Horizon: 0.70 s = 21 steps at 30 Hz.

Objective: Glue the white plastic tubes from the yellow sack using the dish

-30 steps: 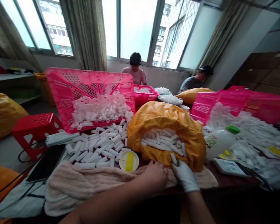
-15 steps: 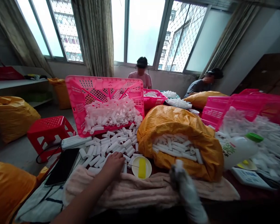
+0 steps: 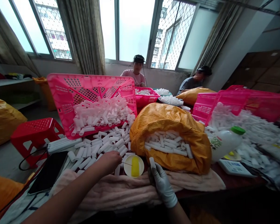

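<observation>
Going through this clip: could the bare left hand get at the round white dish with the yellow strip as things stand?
Probably yes. The left hand sits right beside the round white dish, with only loose white plastic tubes nearby and nothing visible standing between them.

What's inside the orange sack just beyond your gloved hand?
The orange sack holds loose white tubes, lying crosswise in its open mouth. Anything deeper is covered by the sack's folded top and cannot be seen.
</observation>
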Each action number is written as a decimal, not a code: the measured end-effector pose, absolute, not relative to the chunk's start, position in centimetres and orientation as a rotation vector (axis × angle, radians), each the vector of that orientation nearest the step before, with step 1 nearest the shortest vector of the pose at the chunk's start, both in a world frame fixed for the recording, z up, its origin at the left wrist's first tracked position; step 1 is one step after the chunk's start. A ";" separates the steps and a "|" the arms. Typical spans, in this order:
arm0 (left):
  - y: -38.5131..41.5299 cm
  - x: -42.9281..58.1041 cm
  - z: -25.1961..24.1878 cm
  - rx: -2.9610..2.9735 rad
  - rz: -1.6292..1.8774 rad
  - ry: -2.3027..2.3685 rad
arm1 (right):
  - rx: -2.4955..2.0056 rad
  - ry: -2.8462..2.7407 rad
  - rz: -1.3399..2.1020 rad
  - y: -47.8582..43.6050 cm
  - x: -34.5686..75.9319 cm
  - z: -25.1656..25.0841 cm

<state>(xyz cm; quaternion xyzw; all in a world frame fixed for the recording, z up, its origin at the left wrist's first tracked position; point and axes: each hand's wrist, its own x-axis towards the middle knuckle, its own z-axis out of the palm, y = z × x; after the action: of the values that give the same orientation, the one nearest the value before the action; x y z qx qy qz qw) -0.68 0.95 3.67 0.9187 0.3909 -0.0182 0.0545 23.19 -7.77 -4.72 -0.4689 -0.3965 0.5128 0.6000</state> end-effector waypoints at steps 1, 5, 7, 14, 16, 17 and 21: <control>0.9 -0.5 4.0 2.795 -0.054 1.185 | -1.060 -0.889 1.229 -7.7 23.1 -4.7; 0.5 0.1 5.1 2.833 0.020 1.134 | -1.010 -0.850 1.301 -7.7 23.1 -4.6; 0.3 0.2 5.4 2.831 0.089 1.134 | -1.022 -0.836 1.296 -7.7 23.2 -4.6; -0.9 -1.9 4.4 2.476 0.335 1.359 | -1.035 -0.846 1.308 -7.8 23.1 -4.2; -1.3 -2.2 3.5 2.340 0.370 1.395 | -1.041 -0.843 1.307 -7.8 23.0 -4.1; -1.4 -2.3 3.0 2.289 0.376 1.398 | -1.037 -0.849 1.305 -7.8 23.0 -4.1; -1.6 -1.9 1.4 2.212 0.307 1.419 | -1.038 -0.885 1.257 -8.0 23.0 -4.2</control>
<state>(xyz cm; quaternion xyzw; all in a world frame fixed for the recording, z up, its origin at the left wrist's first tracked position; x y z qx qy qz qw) -1.86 -1.61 1.37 0.8104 0.5201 0.1124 0.2452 22.98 -7.99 -4.21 -0.4477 -0.3817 0.5422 0.5999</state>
